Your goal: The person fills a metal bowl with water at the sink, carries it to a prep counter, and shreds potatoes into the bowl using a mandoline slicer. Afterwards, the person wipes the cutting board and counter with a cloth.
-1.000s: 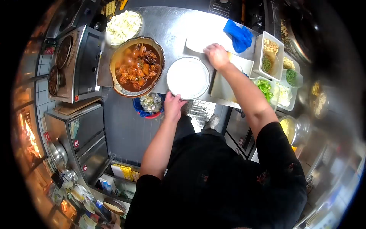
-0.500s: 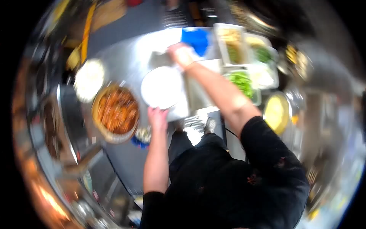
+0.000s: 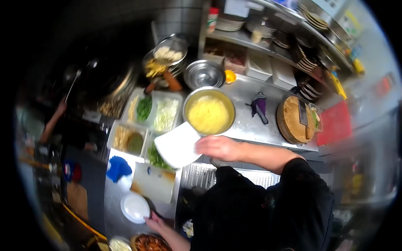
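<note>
In my right hand (image 3: 222, 148) is a broad, flat white piece (image 3: 178, 146) with a curved edge; I cannot tell what kind it is. It is tilted over the tub of chopped greens (image 3: 157, 158), beside a metal bowl (image 3: 232, 119) of yellow shreds (image 3: 208, 115). My left hand (image 3: 155, 221), low in the view, has its fingers closed at the rim of a white round dish (image 3: 135, 208) on the steel counter (image 3: 113, 201).
White tubs of chopped vegetables (image 3: 165, 115) line the counter, near a blue cloth (image 3: 118, 168). A round wooden board (image 3: 289, 119) carries a cleaver (image 3: 302, 112). Shelves with stacked plates (image 3: 229, 24) stand behind. Another person's arm (image 3: 54, 119) shows at far left.
My view has swung toward the right end of the counter. My right hand has left the area near the blue cloth and now holds the white piece; my left hand stays at the dish.
</note>
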Available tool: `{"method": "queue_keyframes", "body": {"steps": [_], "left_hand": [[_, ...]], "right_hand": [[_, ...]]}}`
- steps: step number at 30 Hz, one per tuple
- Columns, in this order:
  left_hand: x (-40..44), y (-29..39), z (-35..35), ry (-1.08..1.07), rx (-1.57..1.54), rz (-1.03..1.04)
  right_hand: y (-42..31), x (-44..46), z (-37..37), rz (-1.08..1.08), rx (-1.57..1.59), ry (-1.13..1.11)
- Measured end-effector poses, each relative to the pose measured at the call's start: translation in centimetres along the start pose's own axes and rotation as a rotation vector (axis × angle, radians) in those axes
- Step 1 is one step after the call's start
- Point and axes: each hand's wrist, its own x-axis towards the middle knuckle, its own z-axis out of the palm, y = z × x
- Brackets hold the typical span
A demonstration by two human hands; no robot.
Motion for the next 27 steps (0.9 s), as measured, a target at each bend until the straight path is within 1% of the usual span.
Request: {"method": "queue_keyframes", "body": {"steps": [2, 3, 4, 5, 6, 8, 9, 10, 11, 14, 15, 19, 22, 23, 25, 26, 27], "left_hand": [[1.8, -0.7, -1.5, -0.008, -0.086, -0.074], [1.2, -0.6, -1.2, 0.09, -0.044, -0.084], [1.0, -0.7, -1.1, 0.186, -0.003, -0.097], [0.0, -1.2, -1.1, 0.206, 0.041, -0.071], [-2.0, -2.2, -0.4, 0.177, 0.119, -0.025], [-5.3, -4.3, 0.0, 0.087, 0.295, 0.071], [-6.8, -5.6, 0.3, 0.031, 0.386, 0.121], [-8.3, -6.6, 0.6, -0.026, 0.473, 0.184], [-9.6, -7.7, 1.1, -0.086, 0.558, 0.241], [-12.6, -10.6, 2.8, -0.256, 0.705, 0.41], [-13.7, -12.0, 3.5, -0.261, 0.728, 0.408], [-16.6, -16.7, 5.8, -0.368, 0.664, 0.333], [-15.6, -19.9, 4.2, -0.593, 0.488, 0.302], [-17.2, -19.7, 5.6, -0.429, 0.522, 0.17], [-23.5, -18.1, 11.5, -0.099, 0.549, -0.099], [-23.0, -18.5, 11.2, -0.116, 0.535, -0.167], [-22.3, -18.6, 11.0, -0.133, 0.521, -0.234]], "right_hand": [[2.2, -2.5, -6.0, 0.104, -0.274, 0.092], [3.8, -4.0, -8.7, 0.164, -0.417, 0.09], [5.1, -4.7, -10.5, 0.172, -0.559, 0.143], [6.2, -5.3, -13.3, 0.218, -0.654, 0.177], [8.4, -7.0, -16.0, 0.256, -0.742, 0.225], [11.4, -10.1, -21.5, 0.399, -0.941, 0.223], [14.3, -12.7, -23.7, 0.428, -1.021, 0.26], [14.7, -12.8, -26.5, 0.451, -1.082, 0.294], [17.4, -15.1, -28.9, 0.48, -1.079, 0.346], [20.8, -16.9, -35.7, 0.584, -1.206, 0.425], [22.3, -17.5, -37.7, 0.594, -1.225, 0.427], [27.5, -19.7, -44.8, 0.655, -1.332, 0.408], [30.5, -21.4, -50.2, 0.677, -1.447, 0.385], [31.6, -22.2, -52.1, 0.652, -1.478, 0.395], [33.1, -23.7, -55.3, 0.8, -1.505, 0.336], [34.0, -24.8, -57.0, 0.888, -1.521, 0.297], [35.1, -25.8, -58.4, 1.027, -1.5, 0.261]]}}
